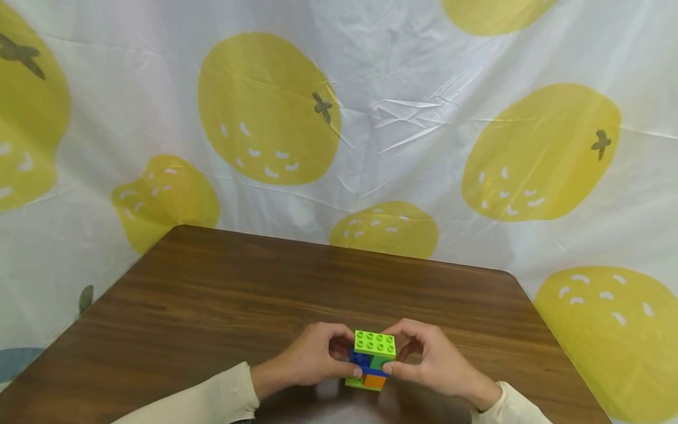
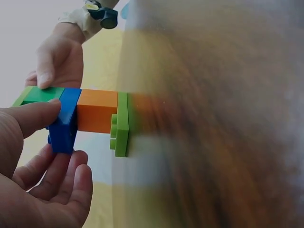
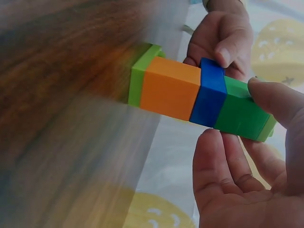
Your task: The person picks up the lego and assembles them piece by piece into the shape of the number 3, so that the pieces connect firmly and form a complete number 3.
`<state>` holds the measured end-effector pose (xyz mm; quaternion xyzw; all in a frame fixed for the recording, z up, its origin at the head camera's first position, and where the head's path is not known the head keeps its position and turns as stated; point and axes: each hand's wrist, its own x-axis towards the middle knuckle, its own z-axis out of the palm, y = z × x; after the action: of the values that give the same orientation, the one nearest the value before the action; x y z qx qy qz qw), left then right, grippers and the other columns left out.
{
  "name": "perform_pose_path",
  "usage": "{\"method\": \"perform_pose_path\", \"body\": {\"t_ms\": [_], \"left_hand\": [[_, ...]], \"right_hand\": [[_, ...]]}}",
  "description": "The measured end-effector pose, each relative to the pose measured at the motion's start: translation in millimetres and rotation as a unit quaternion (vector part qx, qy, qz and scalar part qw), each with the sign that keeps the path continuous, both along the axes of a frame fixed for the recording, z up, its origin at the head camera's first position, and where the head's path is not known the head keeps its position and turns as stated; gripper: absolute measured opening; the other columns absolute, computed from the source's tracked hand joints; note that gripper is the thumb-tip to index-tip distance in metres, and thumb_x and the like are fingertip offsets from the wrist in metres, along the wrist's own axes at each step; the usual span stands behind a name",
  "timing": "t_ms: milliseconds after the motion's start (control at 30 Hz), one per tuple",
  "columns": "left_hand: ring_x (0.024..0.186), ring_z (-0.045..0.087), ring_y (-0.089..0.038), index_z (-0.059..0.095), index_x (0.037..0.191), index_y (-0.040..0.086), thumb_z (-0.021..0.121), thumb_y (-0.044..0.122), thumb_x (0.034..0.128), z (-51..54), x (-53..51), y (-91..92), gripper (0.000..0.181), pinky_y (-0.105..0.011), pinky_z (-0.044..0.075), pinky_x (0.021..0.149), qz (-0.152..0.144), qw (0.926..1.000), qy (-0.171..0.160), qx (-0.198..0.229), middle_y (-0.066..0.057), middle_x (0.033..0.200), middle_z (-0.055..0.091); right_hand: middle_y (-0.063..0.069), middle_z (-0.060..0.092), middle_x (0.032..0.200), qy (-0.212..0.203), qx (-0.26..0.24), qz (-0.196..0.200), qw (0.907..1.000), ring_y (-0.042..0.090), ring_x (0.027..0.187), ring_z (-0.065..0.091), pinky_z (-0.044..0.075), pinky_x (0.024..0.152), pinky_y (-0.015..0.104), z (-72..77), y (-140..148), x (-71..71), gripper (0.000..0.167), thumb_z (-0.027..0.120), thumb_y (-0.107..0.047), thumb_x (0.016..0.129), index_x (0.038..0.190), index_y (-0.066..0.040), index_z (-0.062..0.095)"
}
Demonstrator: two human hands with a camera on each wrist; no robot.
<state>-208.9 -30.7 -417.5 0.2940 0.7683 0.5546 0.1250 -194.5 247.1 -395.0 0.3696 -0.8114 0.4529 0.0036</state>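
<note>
Between the hands stands a small tower of toy building bricks. A light green studded plate [image 1: 375,344] tops it. Below come a dark green brick [image 3: 241,114], a blue plate [image 3: 207,105], an orange brick [image 3: 170,90] and a light green base plate [image 2: 122,126]. My left hand [image 1: 320,356] pinches the blue plate, thumb on one face and fingers beneath its far edge in the left wrist view. With thumb and fingers, my right hand [image 1: 436,364] holds the dark green brick on the other side. The base is at the tabletop; whether it touches is unclear.
A brown wood-grain table [image 1: 296,282] stretches beyond the hands to rounded far corners. Behind it and along its sides hangs a white cloth [image 1: 381,159] printed with yellow lemons. A dark wrist device [image 2: 105,15] shows on the right forearm.
</note>
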Motion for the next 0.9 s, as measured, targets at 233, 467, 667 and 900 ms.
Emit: {"method": "perform_pose_path", "body": {"t_ms": [233, 467, 667, 900], "left_hand": [[0.097, 0.073, -0.016, 0.073, 0.114, 0.006, 0.09, 0.014, 0.0839, -1.8, 0.2, -5.4, 0.035, -0.021, 0.059, 0.084, 0.009, 1.0, 0.001, 0.004, -0.003, 0.106, 0.076], [0.096, 0.073, -0.017, 0.073, 0.114, 0.004, 0.09, 0.012, 0.0821, -0.5, 3.9, -6.3, 0.037, -0.02, 0.059, 0.083, 0.022, 0.9997, 0.003, 0.013, -0.005, 0.105, 0.076], [0.095, 0.073, -0.018, 0.073, 0.113, 0.005, 0.09, 0.01, 0.0817, -2.0, 7.0, -6.1, 0.036, -0.021, 0.06, 0.082, 0.029, 0.9995, -0.002, 0.015, -0.004, 0.104, 0.075], [0.094, 0.073, -0.016, 0.073, 0.113, 0.003, 0.09, 0.007, 0.082, -3.2, 8.2, -5.3, 0.036, -0.022, 0.061, 0.082, 0.027, 0.9993, -0.009, 0.024, -0.006, 0.105, 0.076]], "right_hand": [[0.007, 0.077, 0.101, -0.013, -0.013, 0.0, 0.9998, 0.014, 0.085, 0.074, 0.063, 0.072, 0.034, -7.3, 3.9, 2.6, 0.037, 0.085, -0.01, 0.089, 0.121, -0.012, 0.068], [0.011, 0.077, 0.108, -0.058, -0.016, -0.022, 0.998, 0.017, 0.092, 0.076, 0.064, 0.078, 0.035, -16.2, 6.5, 5.0, 0.038, 0.083, -0.012, 0.092, 0.126, -0.01, 0.065], [0.009, 0.077, 0.115, -0.072, -0.035, -0.019, 0.9966, 0.02, 0.099, 0.076, 0.064, 0.084, 0.035, -22.5, 6.8, 7.2, 0.036, 0.079, -0.008, 0.095, 0.128, -0.007, 0.065], [0.009, 0.076, 0.118, -0.091, -0.053, -0.015, 0.9943, 0.02, 0.103, 0.076, 0.063, 0.086, 0.035, -25.1, 6.2, 10.5, 0.034, 0.076, -0.007, 0.096, 0.128, -0.005, 0.064]]}}
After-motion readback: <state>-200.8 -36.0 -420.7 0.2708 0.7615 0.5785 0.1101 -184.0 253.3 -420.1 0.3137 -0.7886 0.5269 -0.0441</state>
